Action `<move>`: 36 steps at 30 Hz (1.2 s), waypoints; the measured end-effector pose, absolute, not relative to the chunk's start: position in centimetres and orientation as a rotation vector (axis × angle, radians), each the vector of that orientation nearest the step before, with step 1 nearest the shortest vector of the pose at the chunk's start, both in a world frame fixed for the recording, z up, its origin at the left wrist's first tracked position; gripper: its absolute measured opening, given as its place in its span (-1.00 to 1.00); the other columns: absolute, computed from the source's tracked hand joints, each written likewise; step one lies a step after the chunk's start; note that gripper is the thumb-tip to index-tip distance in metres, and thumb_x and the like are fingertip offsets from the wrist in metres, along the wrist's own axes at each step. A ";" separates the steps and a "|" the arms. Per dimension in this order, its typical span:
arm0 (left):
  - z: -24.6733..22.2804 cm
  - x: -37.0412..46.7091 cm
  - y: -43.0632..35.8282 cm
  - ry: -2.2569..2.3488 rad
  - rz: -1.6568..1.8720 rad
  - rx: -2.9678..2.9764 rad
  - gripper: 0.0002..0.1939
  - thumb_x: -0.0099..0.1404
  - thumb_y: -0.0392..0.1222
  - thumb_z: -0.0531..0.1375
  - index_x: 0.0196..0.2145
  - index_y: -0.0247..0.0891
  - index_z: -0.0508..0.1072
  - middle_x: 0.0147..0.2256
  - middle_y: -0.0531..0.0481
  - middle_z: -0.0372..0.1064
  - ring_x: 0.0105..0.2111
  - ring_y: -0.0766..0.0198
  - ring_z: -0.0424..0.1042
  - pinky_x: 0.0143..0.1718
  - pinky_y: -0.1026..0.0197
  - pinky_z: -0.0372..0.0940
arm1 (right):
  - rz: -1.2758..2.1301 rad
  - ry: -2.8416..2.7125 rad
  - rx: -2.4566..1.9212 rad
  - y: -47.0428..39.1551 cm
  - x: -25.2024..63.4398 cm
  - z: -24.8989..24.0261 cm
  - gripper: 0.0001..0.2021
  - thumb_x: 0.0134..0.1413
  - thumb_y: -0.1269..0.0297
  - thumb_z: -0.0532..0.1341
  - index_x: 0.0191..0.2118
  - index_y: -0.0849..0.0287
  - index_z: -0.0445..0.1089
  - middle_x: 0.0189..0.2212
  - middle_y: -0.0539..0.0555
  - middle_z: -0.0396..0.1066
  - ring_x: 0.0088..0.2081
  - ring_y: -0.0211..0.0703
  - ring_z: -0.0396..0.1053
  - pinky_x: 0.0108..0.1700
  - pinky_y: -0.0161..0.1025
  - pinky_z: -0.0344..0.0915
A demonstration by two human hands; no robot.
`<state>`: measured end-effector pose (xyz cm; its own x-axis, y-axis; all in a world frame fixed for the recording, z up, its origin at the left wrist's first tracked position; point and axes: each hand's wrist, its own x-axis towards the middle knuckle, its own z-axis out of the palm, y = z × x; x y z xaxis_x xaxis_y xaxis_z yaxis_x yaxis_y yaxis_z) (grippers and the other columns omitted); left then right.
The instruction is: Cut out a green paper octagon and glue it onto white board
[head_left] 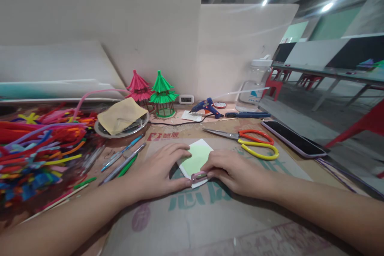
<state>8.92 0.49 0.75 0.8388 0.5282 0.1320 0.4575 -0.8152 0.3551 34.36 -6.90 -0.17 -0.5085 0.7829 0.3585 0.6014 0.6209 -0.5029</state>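
A small light green paper (196, 159) with white edges, like a little pad or stack, lies tilted on the cardboard. My left hand (162, 168) curves around its left side, index fingertip on the upper edge and thumb at the lower corner. From the right, my right hand (231, 172) pinches a small pink piece with an oval slot (199, 177) against the paper's lower edge. Its exact kind I cannot make out. Behind my right hand, scissors (255, 138) with one orange and one yellow handle lie partly spread.
Colourful pipe cleaners (39, 152) heap at the left, near pens (123, 164) and a metal bowl (120, 132). Pink and green pavilion models (163, 96) stand behind. A blue glue gun (207, 107), a clear bottle (253, 88) and a phone (292, 138) are farther right.
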 end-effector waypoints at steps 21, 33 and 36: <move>0.6 9.0 0.7 0.773 0.287 2.736 -0.37 0.29 0.22 0.26 0.18 -0.19 0.36 0.28 -0.23 0.23 0.30 -0.15 0.19 0.27 -0.20 0.18 | 0.280 -2.324 -1.082 -4.9 36.4 -1.0 -0.79 0.34 0.42 0.16 -0.08 0.20 0.56 -0.32 0.11 0.48 -0.30 -0.14 0.39 -0.23 -0.25 0.25; 0.5 8.9 0.7 0.735 0.298 2.747 -0.38 0.31 0.21 0.25 0.17 -0.20 0.36 0.27 -0.23 0.24 0.29 -0.14 0.19 0.26 -0.21 0.18 | 0.305 -2.367 -1.017 -5.8 36.5 -0.3 -0.81 0.34 0.39 0.17 -0.13 0.19 0.56 -0.30 0.12 0.53 -0.25 -0.12 0.43 -0.18 -0.22 0.29; 0.6 9.0 0.6 0.740 0.301 2.739 -0.39 0.30 0.21 0.26 0.16 -0.19 0.37 0.27 -0.23 0.24 0.29 -0.14 0.20 0.26 -0.21 0.19 | 0.442 -2.385 -1.038 -6.2 36.5 -0.1 -0.82 0.34 0.39 0.17 -0.13 0.16 0.55 -0.26 0.10 0.55 -0.22 -0.13 0.45 -0.16 -0.24 0.31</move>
